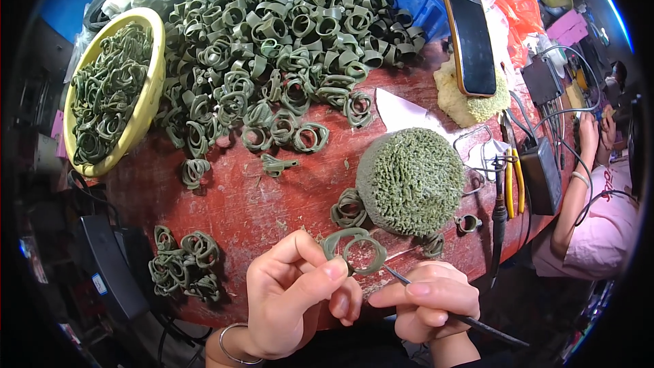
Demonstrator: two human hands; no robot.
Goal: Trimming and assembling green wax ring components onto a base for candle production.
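Observation:
My left hand point(293, 293) pinches a dark green wax ring point(371, 257) between thumb and fingertips, near the front edge of the red table. In my right hand point(432, 303) is a thin dark pen-like tool point(477, 327), gripped like a pencil, its fine tip at the ring's right side. I cannot tell whether the tip touches the ring. Just beyond stands a round block with a rough, textured green top point(412, 180). Another green ring point(348, 208) lies at the block's left, and a single plain ring point(468, 223) at its right.
A large heap of green rings point(300, 24) covers the back. More fill a yellow basket point(155, 75) at left, with a small pile point(184, 264) in front. A phone point(470, 41) leans at back right near yellow-handled pliers point(514, 184) and cables. Another person point(593, 218) sits at right.

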